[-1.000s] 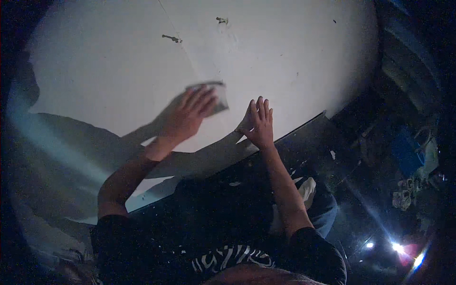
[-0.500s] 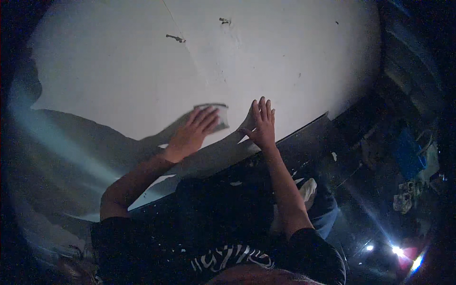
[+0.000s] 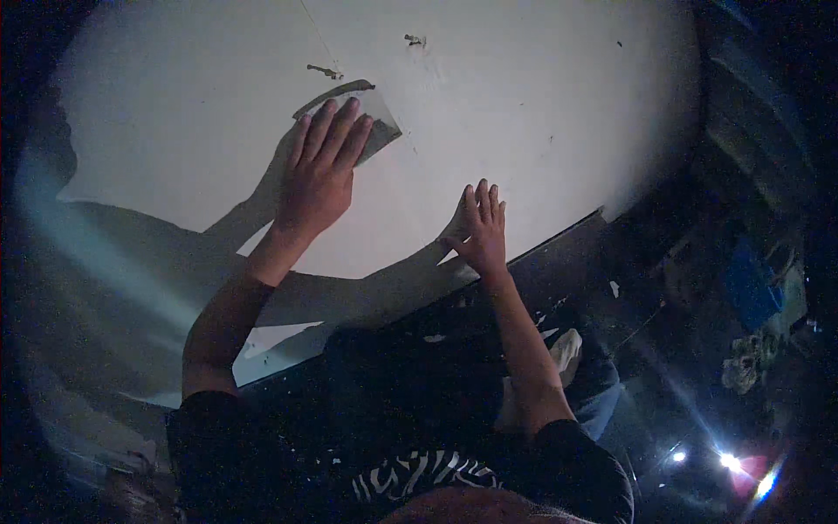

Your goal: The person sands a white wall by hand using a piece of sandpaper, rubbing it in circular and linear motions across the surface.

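My left hand [image 3: 323,170] lies with fingers straight and close together on a pale grey sheet of sandpaper [image 3: 381,131], pressing it to a large white surface [image 3: 541,79]. The sheet's top edge curls up past the fingertips, and its right part sticks out beside them; the rest is hidden under the hand. To the right and lower down, my right hand [image 3: 483,231] rests on the same white surface with its fingers extended and thumb out to the left. Nothing is in it.
Two dark, gouge-like marks [image 3: 324,71] show on the upper part of the white surface. Its lower edge [image 3: 559,234] slants up to the right. Bright lights [image 3: 730,460] glare at lower right, and a blue object [image 3: 752,279] stands in the dark at right.
My left hand has slid up and to the left across the white surface, carrying the sandpaper with it. My right hand has stayed in place.
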Motion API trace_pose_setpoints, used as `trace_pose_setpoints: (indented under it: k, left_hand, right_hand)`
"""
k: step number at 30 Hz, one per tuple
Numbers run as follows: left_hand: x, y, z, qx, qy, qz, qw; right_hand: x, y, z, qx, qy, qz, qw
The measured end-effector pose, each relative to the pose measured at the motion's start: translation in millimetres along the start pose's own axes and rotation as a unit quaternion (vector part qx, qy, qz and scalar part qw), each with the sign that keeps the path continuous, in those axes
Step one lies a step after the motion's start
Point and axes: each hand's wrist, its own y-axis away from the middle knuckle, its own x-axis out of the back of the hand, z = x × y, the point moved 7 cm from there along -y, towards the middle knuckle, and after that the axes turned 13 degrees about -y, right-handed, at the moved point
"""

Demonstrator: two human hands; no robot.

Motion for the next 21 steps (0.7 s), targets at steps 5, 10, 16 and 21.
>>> trace_pose_setpoints:
  k: [5, 10, 16, 21]
  left_hand:
    - [-28, 33, 44, -0.054, 0.008, -0.056, 0.997]
    - [-49, 95, 95, -0.125, 0.06, -0.121, 0.983]
    - [-46, 80, 75, -0.135, 0.04, -0.109, 0.984]
    - [-9, 13, 7, -0.029, -0.016, -0.028, 0.999]
  right_hand:
    - [3, 1, -1, 0.003, -0.013, 0.019, 1.0]
    - [1, 1, 0, 0.011, 0.01, 0.006, 1.0]
    - [0, 0, 1, 0.002, 0.016, 0.006, 1.0]
    - [2, 1, -2, 0.001, -0.013, 0.007, 1.0]
